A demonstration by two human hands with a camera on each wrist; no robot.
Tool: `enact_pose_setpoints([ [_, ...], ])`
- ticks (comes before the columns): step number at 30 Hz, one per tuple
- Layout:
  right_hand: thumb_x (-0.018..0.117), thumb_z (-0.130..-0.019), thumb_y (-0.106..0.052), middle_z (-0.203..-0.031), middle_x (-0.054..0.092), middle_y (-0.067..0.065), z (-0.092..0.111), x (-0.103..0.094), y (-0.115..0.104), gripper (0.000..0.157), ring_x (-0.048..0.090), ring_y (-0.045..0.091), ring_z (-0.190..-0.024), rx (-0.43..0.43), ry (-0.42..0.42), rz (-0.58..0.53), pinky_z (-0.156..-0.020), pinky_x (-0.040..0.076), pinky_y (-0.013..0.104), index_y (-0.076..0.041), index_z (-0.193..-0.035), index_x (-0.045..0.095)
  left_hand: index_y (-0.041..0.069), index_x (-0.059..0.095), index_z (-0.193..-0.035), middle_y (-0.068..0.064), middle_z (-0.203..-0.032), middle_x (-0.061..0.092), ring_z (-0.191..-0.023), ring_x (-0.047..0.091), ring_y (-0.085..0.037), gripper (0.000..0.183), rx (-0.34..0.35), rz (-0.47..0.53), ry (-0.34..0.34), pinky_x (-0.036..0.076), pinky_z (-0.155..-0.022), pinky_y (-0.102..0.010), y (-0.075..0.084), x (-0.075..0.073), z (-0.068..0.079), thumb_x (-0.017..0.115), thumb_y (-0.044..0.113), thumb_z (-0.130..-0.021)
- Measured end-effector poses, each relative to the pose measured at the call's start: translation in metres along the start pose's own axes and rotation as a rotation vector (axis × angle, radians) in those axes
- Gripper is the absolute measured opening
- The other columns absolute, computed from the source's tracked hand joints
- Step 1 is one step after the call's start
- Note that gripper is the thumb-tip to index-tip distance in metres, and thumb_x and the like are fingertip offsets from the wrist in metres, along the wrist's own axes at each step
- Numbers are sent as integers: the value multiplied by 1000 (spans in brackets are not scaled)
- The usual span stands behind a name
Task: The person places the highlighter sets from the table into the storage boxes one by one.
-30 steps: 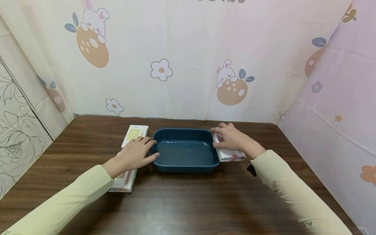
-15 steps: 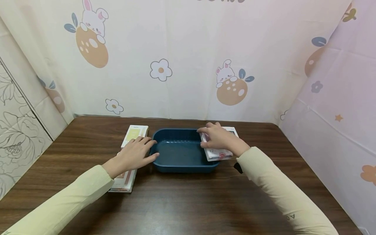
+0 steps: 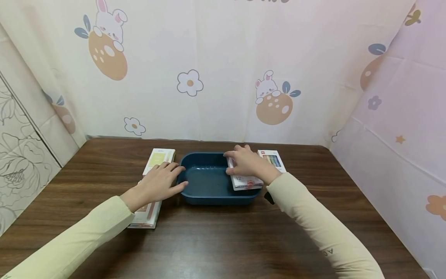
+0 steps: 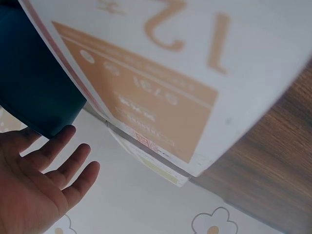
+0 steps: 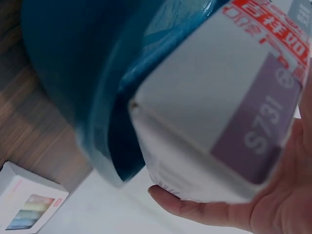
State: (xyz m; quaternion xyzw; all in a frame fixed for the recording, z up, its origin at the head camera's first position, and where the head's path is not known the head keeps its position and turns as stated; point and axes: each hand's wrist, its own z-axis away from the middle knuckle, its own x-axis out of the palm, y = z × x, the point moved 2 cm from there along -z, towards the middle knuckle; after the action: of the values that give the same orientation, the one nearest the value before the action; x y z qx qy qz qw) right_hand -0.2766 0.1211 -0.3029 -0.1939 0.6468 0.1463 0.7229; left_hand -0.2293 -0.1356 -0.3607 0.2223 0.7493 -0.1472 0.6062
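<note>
My right hand point(image 3: 245, 164) grips a white box point(image 3: 248, 183) with a purple label, holding it over the right part of a dark blue plastic tray point(image 3: 216, 200). In the right wrist view the box point(image 5: 195, 117) overlaps the tray's rim point(image 5: 95, 131), and the thumb and palm lie against its sides. My left hand point(image 3: 156, 183) is at the tray's left edge with relaxed, spread fingers. From the left wrist its fingertips point(image 4: 66, 134) show right at the rim. The tray's visible floor is bare.
Left of the tray lie a white box with a yellow-green label point(image 3: 157, 158) and a white box with an orange label point(image 3: 148, 214), partly under my left forearm. Another white box point(image 3: 273, 159), its window showing coloured sticks, lies right of the tray. A patterned curtain point(image 3: 223, 112) hangs behind the table.
My right hand has carried the purple-labelled box leftward from beside the tray to over its right part, uncovering the windowed box on the table. My left hand stays at the rim.
</note>
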Motion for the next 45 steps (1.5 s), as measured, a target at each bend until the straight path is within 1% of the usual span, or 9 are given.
enact_pose_setpoints([
  [9, 62, -81, -38, -120, 51, 11, -3, 10, -4, 54, 42, 28, -94, 14, -7, 2, -75, 44, 46, -19, -131, 51, 9, 54, -126, -12, -125, 54, -113, 50, -31, 58, 5, -11, 2, 43, -88, -51, 0, 0, 0, 48, 52, -87],
  [12, 61, -81, -38, -119, 51, 11, -3, 14, -4, 54, 42, 28, -95, 15, -4, -8, -77, 45, 47, -19, -131, 51, 8, 54, -126, -12, -125, 54, -113, 50, -31, 58, 6, -12, 3, 43, -88, -51, 1, 0, 0, 48, 52, -87],
  [15, 61, -81, -38, -119, 51, 10, -3, 19, -4, 54, 42, 29, -97, 22, -3, -22, -80, 45, 51, -19, -131, 51, 8, 54, -126, -12, -125, 54, -114, 50, -31, 58, 7, -11, 3, 43, -89, -51, 1, 0, 0, 49, 52, -87],
  [20, 61, -82, -38, -124, 49, 11, -4, 28, -3, 54, 42, 31, -103, 42, -2, -37, -84, 43, 54, -21, -132, 50, 8, 54, -126, -12, -125, 54, -114, 50, -31, 59, 8, -11, -1, 43, -89, -51, 1, -1, 0, 48, 53, -87],
  [25, 61, -82, -39, -127, 48, 13, -6, 39, -3, 54, 43, 35, -106, 46, -3, -19, -83, 43, 53, -21, -131, 50, 8, 54, -126, -12, -125, 54, -114, 50, -32, 59, 11, -15, 4, 43, -88, -52, 1, 0, 0, 48, 52, -87],
  [31, 61, -82, -41, -124, 50, 11, -8, 49, -2, 54, 43, 31, -99, 44, -4, -5, -79, 44, 49, -21, -131, 51, 8, 55, -125, -11, -124, 55, -112, 51, -30, 58, 17, -18, 16, 44, -87, -50, 0, 1, 0, 48, 52, -87],
  [34, 61, -82, -42, -123, 49, 11, -9, 52, -2, 55, 43, 30, -99, 44, -13, -2, -78, 45, 49, -21, -131, 51, 9, 55, -125, -11, -124, 55, -112, 51, -30, 57, 18, -19, 16, 44, -87, -50, -1, 2, 0, 48, 51, -88],
  [45, 59, -83, -44, -129, 44, 13, -11, 62, 0, 54, 43, 32, -102, 64, -46, -17, -79, 43, 50, -23, -132, 50, 9, 54, -125, -10, -125, 55, -113, 50, -30, 56, 9, -3, 1, 43, -87, -51, -1, 1, 0, 47, 51, -88],
])
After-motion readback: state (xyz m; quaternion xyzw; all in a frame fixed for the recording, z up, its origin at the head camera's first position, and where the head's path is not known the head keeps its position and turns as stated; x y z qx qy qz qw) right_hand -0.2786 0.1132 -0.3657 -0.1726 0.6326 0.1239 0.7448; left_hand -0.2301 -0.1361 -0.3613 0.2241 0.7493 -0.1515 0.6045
